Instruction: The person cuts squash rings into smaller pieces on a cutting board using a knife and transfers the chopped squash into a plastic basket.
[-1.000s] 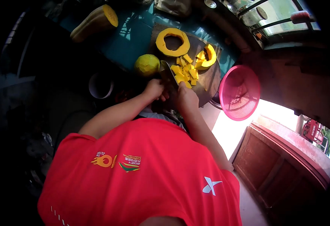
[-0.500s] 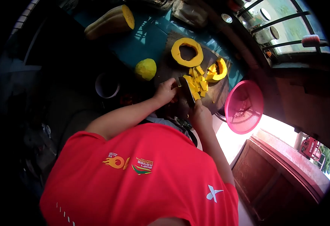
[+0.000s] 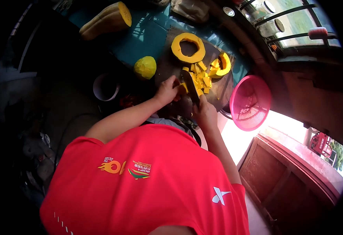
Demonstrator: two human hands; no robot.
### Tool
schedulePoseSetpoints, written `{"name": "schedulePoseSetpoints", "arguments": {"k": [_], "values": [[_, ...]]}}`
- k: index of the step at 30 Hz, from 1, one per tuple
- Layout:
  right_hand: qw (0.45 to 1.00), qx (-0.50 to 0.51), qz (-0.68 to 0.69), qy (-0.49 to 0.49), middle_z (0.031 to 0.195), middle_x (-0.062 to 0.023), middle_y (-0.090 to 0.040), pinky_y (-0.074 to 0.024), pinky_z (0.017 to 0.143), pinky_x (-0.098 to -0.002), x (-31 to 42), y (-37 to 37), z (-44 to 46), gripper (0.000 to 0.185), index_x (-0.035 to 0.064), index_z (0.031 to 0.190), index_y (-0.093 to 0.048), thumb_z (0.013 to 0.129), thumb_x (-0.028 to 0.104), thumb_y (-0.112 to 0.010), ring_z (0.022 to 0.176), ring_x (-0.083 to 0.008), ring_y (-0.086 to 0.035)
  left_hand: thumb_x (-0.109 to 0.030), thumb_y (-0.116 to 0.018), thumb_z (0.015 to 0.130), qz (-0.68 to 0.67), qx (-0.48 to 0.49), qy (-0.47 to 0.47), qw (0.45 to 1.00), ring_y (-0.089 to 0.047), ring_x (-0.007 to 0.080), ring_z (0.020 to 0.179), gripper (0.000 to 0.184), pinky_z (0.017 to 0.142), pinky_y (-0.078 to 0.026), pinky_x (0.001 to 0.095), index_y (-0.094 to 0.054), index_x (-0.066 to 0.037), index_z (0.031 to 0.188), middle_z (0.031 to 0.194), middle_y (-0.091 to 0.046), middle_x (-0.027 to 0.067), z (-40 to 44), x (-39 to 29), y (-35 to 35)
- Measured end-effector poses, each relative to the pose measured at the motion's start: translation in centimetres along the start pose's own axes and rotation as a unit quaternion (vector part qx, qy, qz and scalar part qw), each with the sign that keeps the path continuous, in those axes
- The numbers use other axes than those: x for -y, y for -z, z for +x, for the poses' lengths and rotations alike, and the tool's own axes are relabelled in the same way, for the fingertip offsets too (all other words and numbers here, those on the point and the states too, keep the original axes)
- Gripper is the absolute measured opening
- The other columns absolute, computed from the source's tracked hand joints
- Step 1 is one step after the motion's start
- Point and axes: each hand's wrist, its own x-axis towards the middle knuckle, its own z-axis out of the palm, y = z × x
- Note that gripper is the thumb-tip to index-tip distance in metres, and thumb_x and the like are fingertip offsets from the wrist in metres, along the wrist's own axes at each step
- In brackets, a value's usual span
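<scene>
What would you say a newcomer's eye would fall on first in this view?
Probably the bright red shirt filling the lower middle, then the yellow pumpkin ring lying on the dark board near the top. Beside the board, to the right, the pink basket glows in the light. Between the hands, the knife in the right hand stands out against the yellow pieces.

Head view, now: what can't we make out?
All in the head view:
- Knife handle: covered by the right hand.
- Left hand fingertips: too small and shadowed to tell their contact with the nearby piece.
- Pumpkin pieces: exact count hidden by overlap and the blade.
- Pail contents: lost in dark shadow.
- Crumpled bag: far side cut off by the top edge.
</scene>
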Motion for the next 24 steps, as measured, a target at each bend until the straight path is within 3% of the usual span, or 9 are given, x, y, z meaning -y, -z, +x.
{"name": "schedulePoseSetpoints", "arguments": {"k": [7,18,20,21,22,24], "values": [[0.998,0.039,-0.037,0.013,0.074,-0.0242,-0.063,-0.0468,0.065,-0.0555,0.8,1.1,-0.1,0.02,0.0043,0.092,-0.049,0.086,0.02,-0.059,0.073,-0.0457,-0.062,-0.012,-0.066,0.089,-0.01,-0.006,-0.017,1.0,-0.062,0.0126,0.052,0.017,0.045,-0.049,0.0272,-0.052,-0.003,0.095,0.072,-0.065,0.0076,-0.4,-0.3,-0.1],[0.997,0.04,-0.067,-0.004,0.075,-0.024,-0.065,-0.0505,0.065,-0.0536,0.3,-1.9,1.1,0.018,0.0031,0.092,-0.048,0.088,0.02,-0.052,0.075,-0.0428,-0.066,-0.009,-0.066,0.089,-0.018,-0.036,-0.051,0.998,-0.067,0.0156,0.058,0.015,0.047,-0.053,0.0283,-0.055,-0.001,0.094,0.078,-0.069,0.0097,0.1,0.5,-0.5],[0.998,0.024,-0.043,0.031,0.075,-0.0239,-0.065,-0.0497,0.065,-0.0532,-0.6,-1.6,1.2,0.023,0.0039,0.093,-0.048,0.087,0.024,-0.057,0.075,-0.0429,-0.065,-0.007,-0.067,0.088,-0.023,-0.043,-0.068,0.996,-0.067,0.016,0.056,0.014,0.047,-0.052,0.0298,-0.056,-0.001,0.095,0.078,-0.069,0.0109,-0.3,1.4,-0.5],[0.999,0.028,-0.016,0.035,0.075,-0.0235,-0.065,-0.0488,0.064,-0.0535,-0.9,-1.3,1.3,0.026,0.0048,0.094,-0.049,0.086,0.027,-0.06,0.074,-0.0435,-0.064,-0.007,-0.066,0.088,-0.026,-0.027,-0.035,0.999,-0.067,0.0161,0.056,0.014,0.047,-0.053,0.0299,-0.055,-0.001,0.093,0.076,-0.069,0.0105,-0.5,0.8,-0.4],[0.999,0.024,-0.018,0.038,0.075,-0.0235,-0.065,-0.0488,0.064,-0.0535,-1.1,-1.0,1.5,0.026,0.0048,0.094,-0.049,0.086,0.027,-0.06,0.074,-0.0435,-0.064,-0.007,-0.066,0.088,-0.029,-0.013,-0.005,0.999,-0.067,0.0162,0.056,0.015,0.048,-0.053,0.0301,-0.053,-0.001,0.092,0.075,-0.068,0.01,-0.1,0.2,-0.2],[0.999,0.027,0.003,0.031,0.074,-0.0248,-0.062,-0.0453,0.064,-0.0552,-0.9,-0.2,0.8,0.025,0.0047,0.092,-0.048,0.085,0.023,-0.063,0.074,-0.0467,-0.061,-0.007,-0.066,0.088,-0.012,-0.02,-0.042,0.999,-0.066,0.0161,0.056,0.015,0.049,-0.052,0.03,-0.052,-0.001,0.09,0.074,-0.067,0.0095,-0.1,0.6,0.0]]}}
